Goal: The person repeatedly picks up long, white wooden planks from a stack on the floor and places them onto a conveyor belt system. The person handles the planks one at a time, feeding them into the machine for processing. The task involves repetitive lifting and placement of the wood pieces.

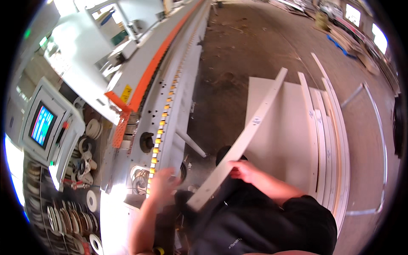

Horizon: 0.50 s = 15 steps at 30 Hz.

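Note:
My right hand grips a long, narrow white board strip near its lower half, fingers closed on its edge. The strip slants from beside my lap up and away to the right, and a small round dark mark shows on its face. Smeared by motion, my left hand is beside the near end of a rail of yellow and white rollers on a long machine. Nothing can be made out in that hand, and its fingers are too blurred to read.
Right of me, several long white strips lie on a large pale panel, with a metal frame beyond. Along the left runs the machine with an orange guard. A control screen stands above many rolls of banding.

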Motion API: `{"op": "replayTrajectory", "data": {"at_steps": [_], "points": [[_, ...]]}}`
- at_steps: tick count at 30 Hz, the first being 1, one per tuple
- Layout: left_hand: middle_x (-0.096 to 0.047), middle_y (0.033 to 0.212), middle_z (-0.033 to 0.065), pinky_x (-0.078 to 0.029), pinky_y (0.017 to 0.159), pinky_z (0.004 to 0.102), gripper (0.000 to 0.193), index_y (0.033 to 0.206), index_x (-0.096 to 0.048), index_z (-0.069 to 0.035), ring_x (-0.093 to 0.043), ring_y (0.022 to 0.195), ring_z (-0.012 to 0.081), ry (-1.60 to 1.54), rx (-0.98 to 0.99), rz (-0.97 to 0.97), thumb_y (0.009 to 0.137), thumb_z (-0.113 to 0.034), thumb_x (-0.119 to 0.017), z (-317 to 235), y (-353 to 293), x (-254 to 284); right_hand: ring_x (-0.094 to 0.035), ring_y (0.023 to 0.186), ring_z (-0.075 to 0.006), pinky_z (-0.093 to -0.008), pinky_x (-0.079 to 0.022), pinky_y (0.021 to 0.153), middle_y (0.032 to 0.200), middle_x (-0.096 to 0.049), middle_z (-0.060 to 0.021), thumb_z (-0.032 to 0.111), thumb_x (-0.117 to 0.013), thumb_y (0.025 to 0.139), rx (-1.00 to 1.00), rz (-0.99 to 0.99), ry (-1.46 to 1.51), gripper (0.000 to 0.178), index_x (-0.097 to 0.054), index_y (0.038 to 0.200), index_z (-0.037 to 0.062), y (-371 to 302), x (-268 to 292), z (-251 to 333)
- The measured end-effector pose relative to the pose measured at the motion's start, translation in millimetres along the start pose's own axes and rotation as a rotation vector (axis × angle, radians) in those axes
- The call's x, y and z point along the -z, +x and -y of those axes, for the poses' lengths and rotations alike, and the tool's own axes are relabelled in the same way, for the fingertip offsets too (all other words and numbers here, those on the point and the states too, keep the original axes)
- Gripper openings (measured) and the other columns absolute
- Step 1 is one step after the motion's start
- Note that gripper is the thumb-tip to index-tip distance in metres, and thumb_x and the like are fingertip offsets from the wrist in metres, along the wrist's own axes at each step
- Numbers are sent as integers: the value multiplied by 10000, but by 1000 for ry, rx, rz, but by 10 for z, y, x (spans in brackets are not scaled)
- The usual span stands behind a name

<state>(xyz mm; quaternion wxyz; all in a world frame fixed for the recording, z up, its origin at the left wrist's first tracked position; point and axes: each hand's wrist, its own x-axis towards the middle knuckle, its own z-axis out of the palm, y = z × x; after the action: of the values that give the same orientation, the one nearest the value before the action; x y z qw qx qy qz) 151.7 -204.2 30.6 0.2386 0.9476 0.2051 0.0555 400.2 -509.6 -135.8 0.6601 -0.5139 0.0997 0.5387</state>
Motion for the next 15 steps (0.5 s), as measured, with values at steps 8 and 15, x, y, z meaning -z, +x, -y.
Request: {"op": "replayTrajectory", "data": {"at_steps": [8,15], "points": [[-553,1604,187,-550,1118,502,930,1637,-440,-118,-635,1372,416,120,-64,466,875,-419,-880,-938,-429,-471,-744,1100,-194,-370,-581,879,1244,-797,-62,401,-778,1034,-336,450,-95,442,-736,1356,100,-444,-788,-597],[-613,1529,186,-568,1098,497,860,1579,-554,-233,-641,1360,422,114,40,455,811,-308,-935,-518,-1125,209,-792,957,-201,-399,-670,853,1074,-814,-47,333,-808,1006,100,-19,346,269,-767,1169,124,562,64,401]]}}
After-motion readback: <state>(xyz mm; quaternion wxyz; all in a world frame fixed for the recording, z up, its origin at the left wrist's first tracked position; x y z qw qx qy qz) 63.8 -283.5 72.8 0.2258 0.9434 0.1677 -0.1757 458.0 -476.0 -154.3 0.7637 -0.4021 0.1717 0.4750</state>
